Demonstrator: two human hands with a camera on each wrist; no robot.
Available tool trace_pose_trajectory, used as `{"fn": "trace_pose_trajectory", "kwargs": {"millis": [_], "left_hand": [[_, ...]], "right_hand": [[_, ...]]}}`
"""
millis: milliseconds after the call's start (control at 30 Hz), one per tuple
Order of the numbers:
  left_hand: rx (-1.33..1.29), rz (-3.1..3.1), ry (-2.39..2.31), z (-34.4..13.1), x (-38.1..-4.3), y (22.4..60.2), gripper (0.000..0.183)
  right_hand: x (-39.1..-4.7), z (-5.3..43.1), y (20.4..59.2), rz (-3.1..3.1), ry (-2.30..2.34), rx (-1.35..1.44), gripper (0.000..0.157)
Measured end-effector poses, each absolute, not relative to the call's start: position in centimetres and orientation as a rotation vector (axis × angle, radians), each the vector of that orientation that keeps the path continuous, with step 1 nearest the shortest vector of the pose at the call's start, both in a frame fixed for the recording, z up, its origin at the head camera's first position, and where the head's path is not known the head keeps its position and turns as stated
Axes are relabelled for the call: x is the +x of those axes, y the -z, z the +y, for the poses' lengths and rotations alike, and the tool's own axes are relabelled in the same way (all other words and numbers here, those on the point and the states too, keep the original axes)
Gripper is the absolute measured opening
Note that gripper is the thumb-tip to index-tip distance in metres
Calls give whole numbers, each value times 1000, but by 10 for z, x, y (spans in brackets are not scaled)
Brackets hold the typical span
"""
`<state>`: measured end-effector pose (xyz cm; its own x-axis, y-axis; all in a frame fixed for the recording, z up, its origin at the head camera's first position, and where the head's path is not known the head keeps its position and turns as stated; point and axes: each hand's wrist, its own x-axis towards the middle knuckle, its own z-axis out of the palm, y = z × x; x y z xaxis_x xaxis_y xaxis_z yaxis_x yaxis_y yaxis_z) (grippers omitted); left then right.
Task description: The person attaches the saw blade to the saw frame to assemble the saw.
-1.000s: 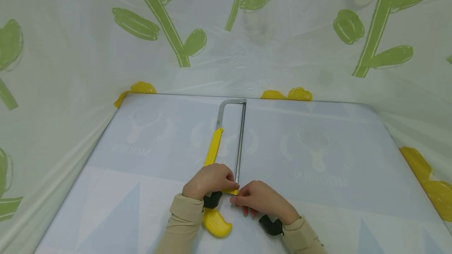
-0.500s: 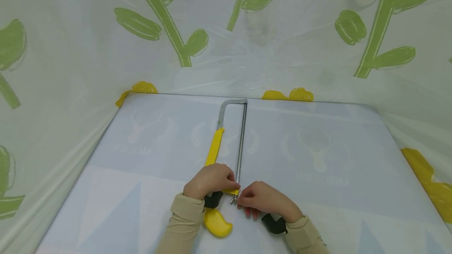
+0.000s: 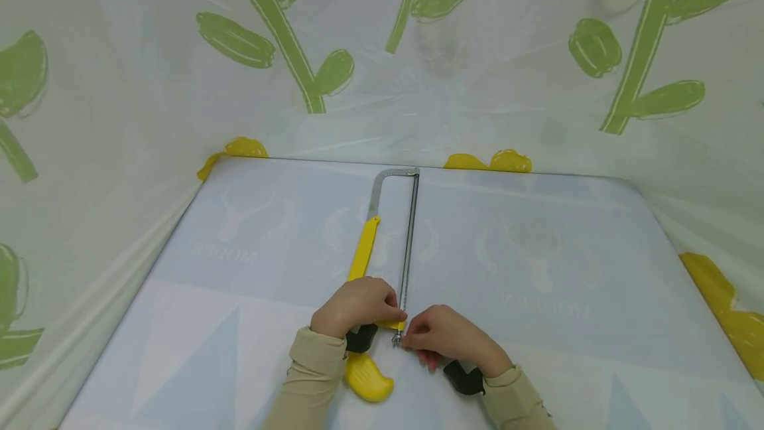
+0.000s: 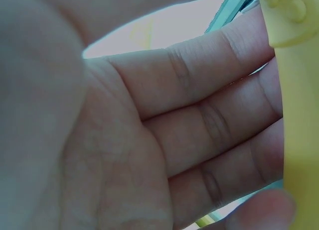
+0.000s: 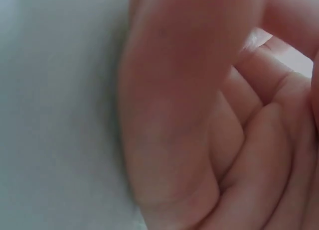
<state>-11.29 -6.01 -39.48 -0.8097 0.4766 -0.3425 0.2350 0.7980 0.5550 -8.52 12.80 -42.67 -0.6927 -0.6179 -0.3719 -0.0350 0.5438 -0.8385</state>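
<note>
Leaf-printed sheeting backs the table bearing a hacksaw, its blade seemingly fitted. Left hand curls round the hacksaw's near corner; right hand, fingers bent, touches the wing nut; grip and tightness can't be told.

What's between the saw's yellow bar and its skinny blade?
The head view shows printed tabletop between yellow bar and blade, the left hand lying across lower down.

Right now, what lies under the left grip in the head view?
Part of the hacksaw's yellow frame, which shows beyond the left grip; the yellow handle shows on the near side. The stretch between is mostly covered there.
</note>
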Motion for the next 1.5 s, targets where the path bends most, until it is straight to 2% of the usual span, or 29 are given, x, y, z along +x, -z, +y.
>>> {"fn": "trace_pose_trajectory", "kwargs": {"millis": [133, 467, 800, 1033, 1300, 1500], "left_hand": [[519, 2509, -689, -60, -112, 395, 25], [516, 2511, -675, -59, -111, 395, 24], [509, 2508, -653, -58, -114, 397, 23], [497, 2511, -652, -57, -113, 396, 23], [506, 2515, -665, -58, -113, 396, 25], [505, 2508, -665, -57, -113, 395, 26]], "right_hand": [[-86, 129, 427, 2081, 1150, -537, 22], [-84, 127, 428, 2097, 1135, -593, 33], [-82, 123, 430, 2189, 1089, -586, 37], [-84, 124, 428, 2137, 1119, -599, 33], [-86, 128, 430, 2050, 1174, -603, 18], [-86, 129, 433, 2075, 1187, -586, 18]]}}
